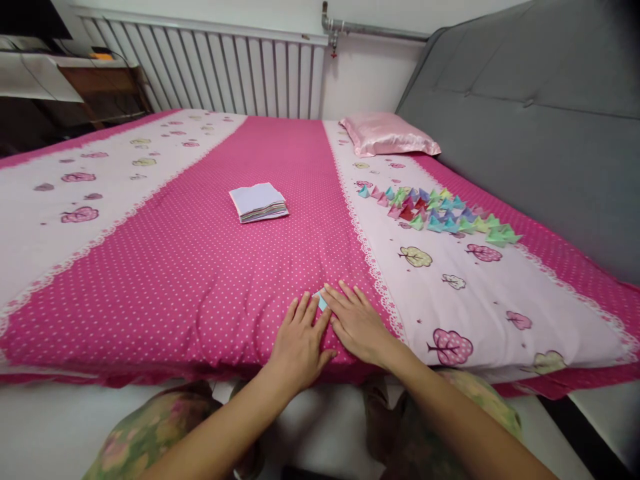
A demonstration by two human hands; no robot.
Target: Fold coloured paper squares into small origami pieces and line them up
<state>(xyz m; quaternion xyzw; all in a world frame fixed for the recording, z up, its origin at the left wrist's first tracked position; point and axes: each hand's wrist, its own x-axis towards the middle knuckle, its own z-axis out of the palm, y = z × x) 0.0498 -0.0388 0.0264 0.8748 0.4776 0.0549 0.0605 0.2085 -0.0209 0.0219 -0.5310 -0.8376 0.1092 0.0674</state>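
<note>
A small piece of light blue folded paper (321,301) lies on the pink bedspread near the bed's front edge, partly hidden under fingers. My left hand (303,340) rests on its left side, palm down with the fingers stretched out. From the right, my right hand (357,323) lies flat, its fingertips on the paper. Both hands look open and press down rather than grip. Farther off sits a stack of square paper sheets (259,202), white on top. To the right, several small folded paper boats (435,210) in many colours stand in a cluster.
The pink and white bedspread (200,267) covers the bed. A shiny pink pillow (387,133) lies at the far right, beside the grey padded headboard (525,113). Behind the bed are a white radiator (215,67) and a pipe. A desk (100,83) stands at the far left.
</note>
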